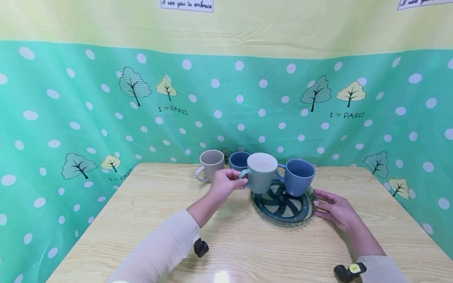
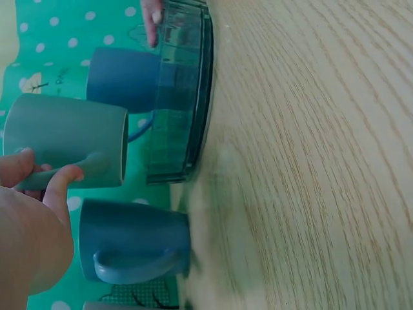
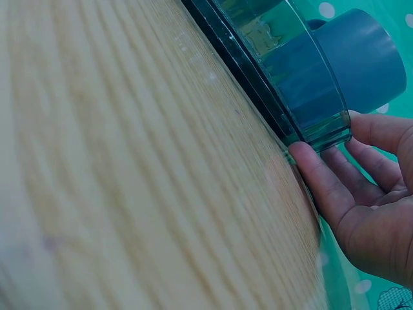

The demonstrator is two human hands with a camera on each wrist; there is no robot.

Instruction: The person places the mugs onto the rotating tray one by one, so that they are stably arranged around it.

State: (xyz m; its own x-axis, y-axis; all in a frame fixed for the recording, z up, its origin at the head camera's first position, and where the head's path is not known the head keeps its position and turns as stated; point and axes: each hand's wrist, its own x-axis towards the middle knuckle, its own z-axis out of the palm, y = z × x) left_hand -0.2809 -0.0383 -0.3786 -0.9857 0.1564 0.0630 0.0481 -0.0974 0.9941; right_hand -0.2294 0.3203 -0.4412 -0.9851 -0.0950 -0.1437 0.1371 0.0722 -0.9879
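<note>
My left hand (image 1: 226, 185) pinches the handle of a grey-green mug (image 1: 261, 175), which hangs upright over the back left of a round green glass tray (image 1: 283, 222). Inside the tray, toward its back right, stands a blue mug (image 1: 299, 177) with its handle to the left. The fingers of my right hand (image 1: 334, 208) touch the tray's right side, with fingertips at its rim and base in the right wrist view. A second blue mug (image 2: 132, 236) stands on the table behind my left hand, partly hidden in the head view.
Left of the blue mug, a pale taupe mug (image 1: 212, 163) stands at the back of the wooden table (image 1: 269, 251), its handle facing left. A green polka-dot cloth (image 1: 226, 106) hangs right behind the table's back edge.
</note>
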